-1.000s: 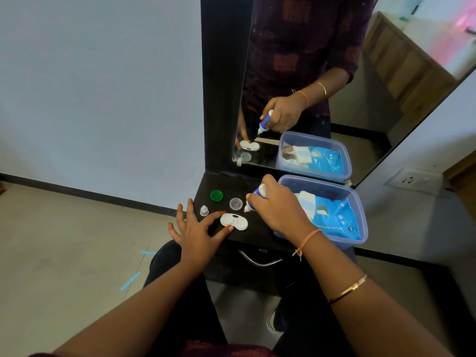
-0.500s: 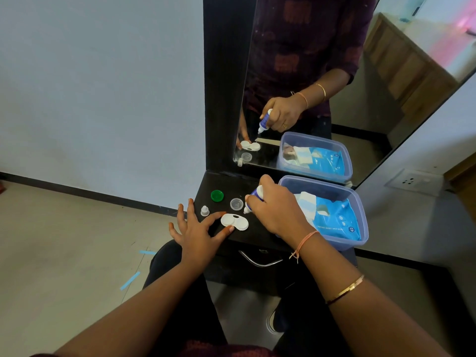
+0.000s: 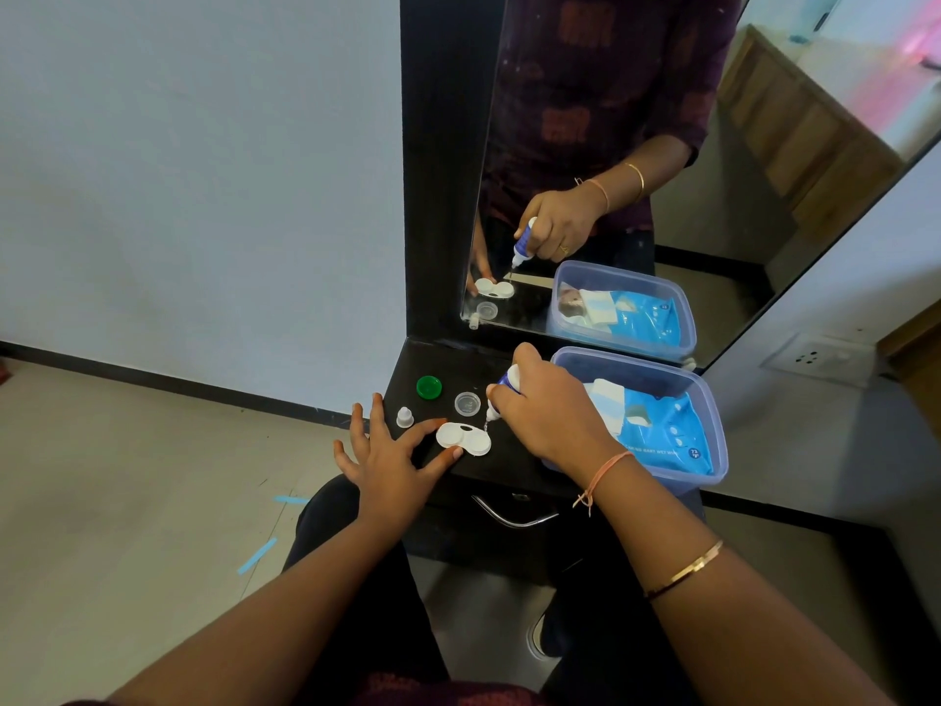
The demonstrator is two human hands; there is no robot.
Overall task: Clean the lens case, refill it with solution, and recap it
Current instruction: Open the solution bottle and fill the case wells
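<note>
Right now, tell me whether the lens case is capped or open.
Open. Both wells of the lens case are uncovered; the green cap and clear cap lie apart on the shelf.

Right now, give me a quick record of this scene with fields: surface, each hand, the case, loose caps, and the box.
surface: black dresser shelf below a mirror
left hand: fingers spread, fingertips steadying the white twin-well lens case
right hand: grips a small white-and-blue solution bottle, nozzle tipped down over the case's right well
case: open, both wells uncapped
loose caps: green round cap, clear round cap, small white nozzle cap
box: translucent blue plastic tub holding a blue wipes pack
</note>
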